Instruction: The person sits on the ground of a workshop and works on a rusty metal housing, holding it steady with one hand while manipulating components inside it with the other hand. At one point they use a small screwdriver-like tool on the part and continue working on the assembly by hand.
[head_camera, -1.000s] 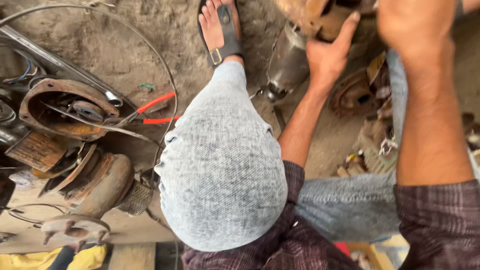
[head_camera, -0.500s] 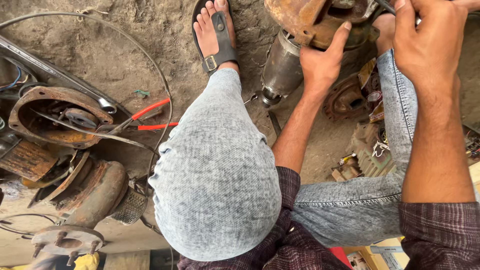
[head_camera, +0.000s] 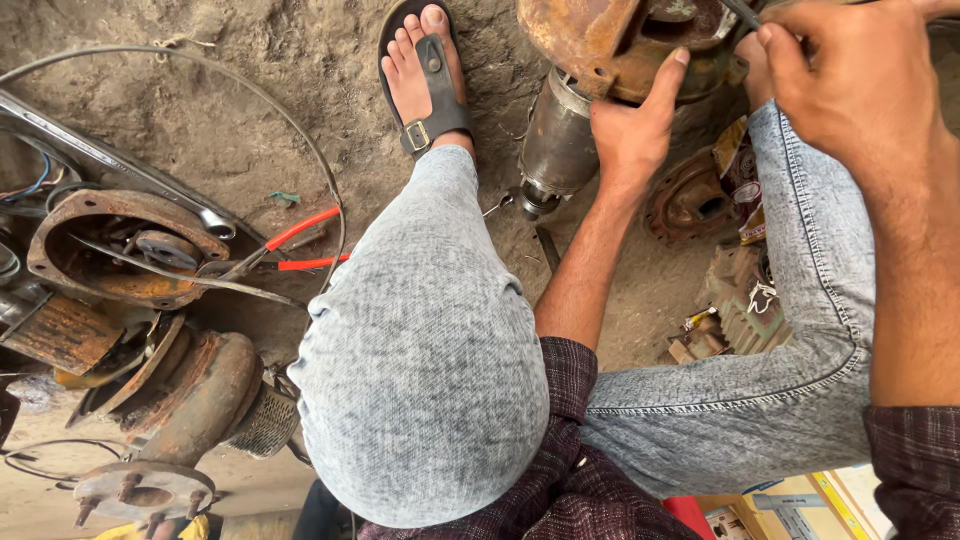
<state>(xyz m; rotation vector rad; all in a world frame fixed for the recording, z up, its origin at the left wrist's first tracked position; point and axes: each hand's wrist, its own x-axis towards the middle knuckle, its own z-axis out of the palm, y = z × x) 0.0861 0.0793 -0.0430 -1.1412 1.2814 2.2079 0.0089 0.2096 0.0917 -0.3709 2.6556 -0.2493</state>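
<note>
I sit with my knees up over a dirt floor. My left hand (head_camera: 630, 125) lies flat against a rusty metal housing (head_camera: 600, 40) at the top of the view, thumb and fingers spread on it. A grey cylindrical motor body (head_camera: 555, 140) lies under the housing. My right hand (head_camera: 850, 85) is closed around a thin dark tool (head_camera: 738, 12) at the upper right, its tip at the housing. My left foot in a black sandal (head_camera: 425, 75) rests on the dirt beside the motor.
Red-handled pliers (head_camera: 300, 245) lie on the dirt at left. Rusty round covers and motor parts (head_camera: 110, 245) are piled at the left edge, with a long spanner (head_camera: 110, 165) and a wire loop. More rusty parts (head_camera: 700, 200) sit between my legs.
The view has tilted down and my hands now appear lower in frame. My right hand has closed on the thin tool at the housing; my left hand stays pressed on the housing.
</note>
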